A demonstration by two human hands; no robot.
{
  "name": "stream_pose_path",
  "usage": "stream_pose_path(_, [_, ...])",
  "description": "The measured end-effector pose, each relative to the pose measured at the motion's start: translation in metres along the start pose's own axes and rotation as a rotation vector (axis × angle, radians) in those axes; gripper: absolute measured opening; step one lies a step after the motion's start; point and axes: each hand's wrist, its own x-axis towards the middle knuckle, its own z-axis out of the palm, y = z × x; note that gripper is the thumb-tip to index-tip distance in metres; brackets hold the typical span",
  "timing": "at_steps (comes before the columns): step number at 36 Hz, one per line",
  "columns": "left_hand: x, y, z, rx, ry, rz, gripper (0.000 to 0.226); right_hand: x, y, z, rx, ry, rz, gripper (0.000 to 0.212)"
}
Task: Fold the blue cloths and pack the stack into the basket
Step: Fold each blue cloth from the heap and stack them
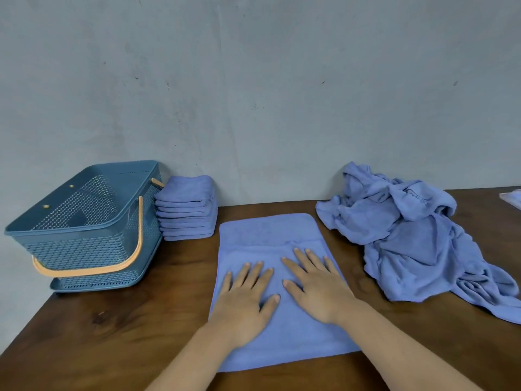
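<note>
A blue cloth [270,232] lies flat in front of me on the brown table [98,320], with one part folded over the rest. My left hand [245,297] and my right hand [315,286] press flat on it side by side, fingers spread, holding nothing. A stack of several folded blue cloths [186,210] stands at the back, against the wall. To its left sits the blue lattice basket [84,224] with an orange handle hanging down its front. A heap of unfolded blue cloths [417,238] lies at the right.
A grey wall [253,94] runs close behind the table. The table's left edge slants down at the lower left, just below the basket. A pale object [511,197] shows at the far right edge, mostly cut off.
</note>
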Motion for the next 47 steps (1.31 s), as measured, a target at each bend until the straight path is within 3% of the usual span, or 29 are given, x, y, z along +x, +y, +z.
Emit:
stream_pose_path(4, [-0.036, 0.011, 0.005, 0.017, 0.017, 0.001, 0.071, -0.034, -0.01, 0.004, -0.011, -0.01, 0.008, 0.064])
stream_pose_path(7, [-0.059, 0.02, 0.007, 0.009, 0.005, -0.001, 0.086, -0.059, -0.02, 0.009, -0.027, 0.0, 0.018, 0.065])
stream_pose_path(12, [-0.084, 0.029, 0.012, 0.033, 0.021, 0.026, 0.068, -0.091, -0.031, 0.015, -0.025, -0.004, 0.041, 0.063])
stream_pose_path(16, [-0.103, 0.031, 0.028, 0.081, -0.005, 0.035, 0.069, -0.111, -0.039, 0.019, -0.007, -0.021, 0.04, 0.067])
stream_pose_path(20, [-0.103, 0.027, 0.008, -0.126, 0.077, 0.082, 0.065, -0.12, -0.041, 0.01, -0.028, -0.005, 0.032, 0.066])
stream_pose_path(24, [-0.076, 0.002, -0.024, -0.328, 0.306, -0.066, 0.043, -0.095, -0.026, -0.01, 0.013, 0.22, 0.034, 0.061])
stream_pose_path(27, [-0.041, -0.017, -0.034, -0.384, 0.292, -0.183, 0.038, -0.054, -0.005, -0.018, 0.105, 0.315, 0.095, 0.057])
stream_pose_path(31, [-0.003, -0.033, -0.03, -0.349, 0.193, -0.224, 0.047, -0.006, 0.016, -0.016, 0.081, 0.206, 0.143, 0.067])
stream_pose_path(39, [0.024, -0.055, -0.019, -0.253, 0.178, -0.25, 0.052, 0.009, 0.034, -0.002, 0.022, 0.08, 0.178, 0.084])
stream_pose_path(47, [0.026, -0.066, -0.012, -0.19, 0.189, -0.174, 0.054, 0.018, 0.042, -0.009, 0.005, 0.19, 0.256, 0.062])
